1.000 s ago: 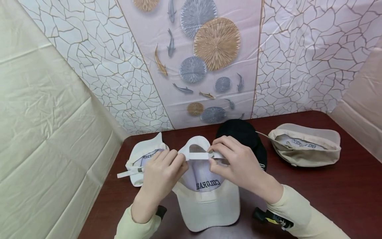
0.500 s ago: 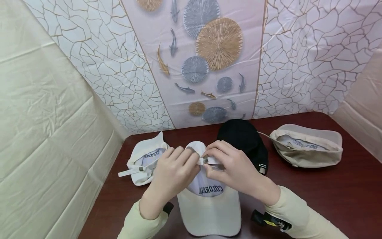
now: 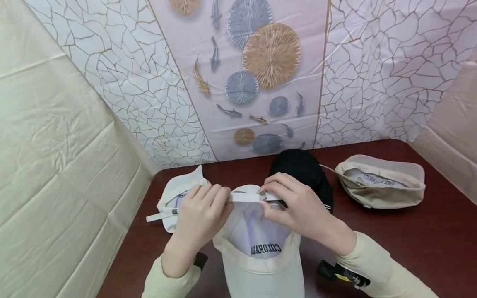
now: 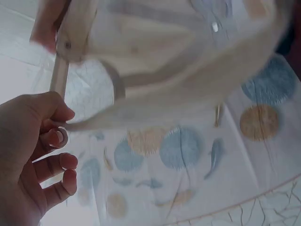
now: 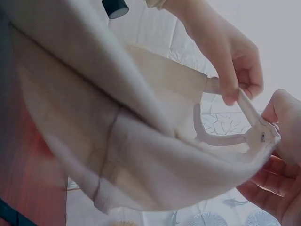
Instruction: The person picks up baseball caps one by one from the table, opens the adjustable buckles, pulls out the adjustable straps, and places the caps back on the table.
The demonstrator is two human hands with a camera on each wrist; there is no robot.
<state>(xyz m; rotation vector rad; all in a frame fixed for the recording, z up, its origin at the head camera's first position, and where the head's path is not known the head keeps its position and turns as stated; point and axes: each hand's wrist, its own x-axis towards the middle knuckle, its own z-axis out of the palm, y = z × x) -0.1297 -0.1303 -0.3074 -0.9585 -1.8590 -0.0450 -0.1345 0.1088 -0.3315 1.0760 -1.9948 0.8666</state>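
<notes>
Fingers of the left hand are pinching one side of a narrow, flat white strap, thumb and index gripping, the others curling loosely. Right hand is pinching the strap's other side, at a tab where a small stud is showing. Strap is spanning an arched cutout in a white cap. Cap is sitting front-centre over the table, held between both hands, hollow side facing the camera, brim pointing at the person. Can't tell if the brim is touching down.

Dark lettering inside is reading mirrored, "COLORA", last letters unclear. Similar mirrored text is showing in the beige cap and partly in the second white cap.

Materials: matte cloth, stitched panel seams, pale lilac tint inside, broad curved brim. Black cap is lying just behind the right hand. Table is looking dark red-brown and glossy; backdrop is carrying printed fish and discs.
</notes>
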